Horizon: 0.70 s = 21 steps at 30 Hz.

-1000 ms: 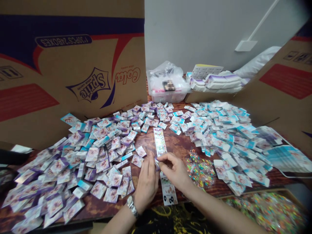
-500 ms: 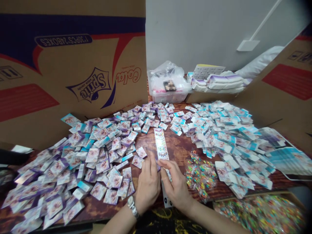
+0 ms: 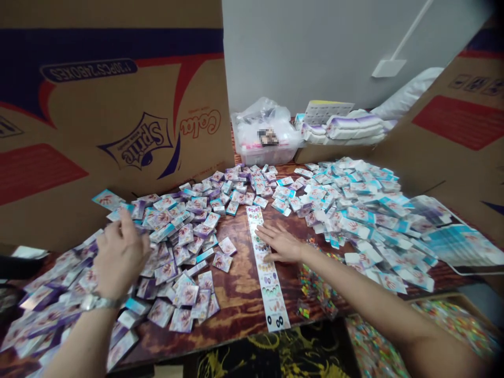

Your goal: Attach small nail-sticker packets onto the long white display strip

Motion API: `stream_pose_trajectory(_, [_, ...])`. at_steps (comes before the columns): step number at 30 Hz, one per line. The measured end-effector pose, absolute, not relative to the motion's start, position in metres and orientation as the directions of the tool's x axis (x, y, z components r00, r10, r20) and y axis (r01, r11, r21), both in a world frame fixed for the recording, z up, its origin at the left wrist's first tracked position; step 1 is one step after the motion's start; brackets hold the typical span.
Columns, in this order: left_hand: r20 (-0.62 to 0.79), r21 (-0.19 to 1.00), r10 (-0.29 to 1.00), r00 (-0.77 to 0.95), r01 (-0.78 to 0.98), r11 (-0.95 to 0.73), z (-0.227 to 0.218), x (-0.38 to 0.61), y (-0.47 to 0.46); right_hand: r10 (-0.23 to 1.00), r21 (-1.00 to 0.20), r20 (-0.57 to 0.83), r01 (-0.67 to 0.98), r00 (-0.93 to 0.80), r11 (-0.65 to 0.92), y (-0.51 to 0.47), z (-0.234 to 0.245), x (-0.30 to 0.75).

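Note:
A long white strip [image 3: 266, 273] printed with small coloured nail shapes lies lengthwise on the wooden table [image 3: 236, 304]. My right hand [image 3: 280, 243] lies flat and open on the strip's upper part, fingers stretched out. My left hand [image 3: 119, 252], with a metal watch on its wrist, hovers over the left heap of small purple and teal packets [image 3: 165, 247]. Its fingers curl loosely and I cannot see anything in them. A pile of small colourful clear bags [image 3: 315, 283] sits under my right forearm.
Another heap of teal and white packets [image 3: 362, 210] covers the right side. Tall cardboard sheets [image 3: 98, 121] stand at the left and right [image 3: 452, 142]. A clear plastic tub [image 3: 268, 139] and stacked flat packs [image 3: 350, 128] stand at the back. A box of colourful bags [image 3: 464, 336] sits at the lower right.
Both hands left the strip's middle, where they were pinched together. The left hand swung out over the left heap. The right hand moved up and flattened on the strip, which now lies full length.

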State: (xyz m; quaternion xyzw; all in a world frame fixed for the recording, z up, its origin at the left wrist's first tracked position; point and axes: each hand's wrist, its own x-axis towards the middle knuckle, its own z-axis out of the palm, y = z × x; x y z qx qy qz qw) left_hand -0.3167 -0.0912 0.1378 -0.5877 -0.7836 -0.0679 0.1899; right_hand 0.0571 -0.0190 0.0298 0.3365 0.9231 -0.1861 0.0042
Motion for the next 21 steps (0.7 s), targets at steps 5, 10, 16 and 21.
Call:
stream_pose_trajectory(5, [0.475, -0.096, 0.877, -0.075, 0.986, 0.136, 0.131, -0.341, -0.087, 0.581, -0.279, -0.182, 0.608, -0.793, 0.743, -0.022, 0.005, 0.059])
stream_pose_trajectory(10, [0.447, 0.209, 0.895, 0.011, 0.971, -0.116, 0.11, -0.273, -0.115, 0.592, -0.234, -0.159, 0.613, -0.79, 0.755, -0.03, 0.004, 0.057])
stream_pose_trajectory(16, [-0.176, 0.917, 0.943, 0.284, 0.396, 0.052, 0.076, -0.153, -0.17, 0.633, -0.237, -0.074, 0.63, -0.771, 0.74, -0.039, 0.0, 0.053])
stream_pose_trajectory(21, [-0.527, 0.574, 0.674, 0.518, -0.368, 0.731, 0.061, -0.11, -0.182, 0.665, -0.273, 0.086, 0.624, -0.742, 0.732, -0.053, 0.023, 0.054])
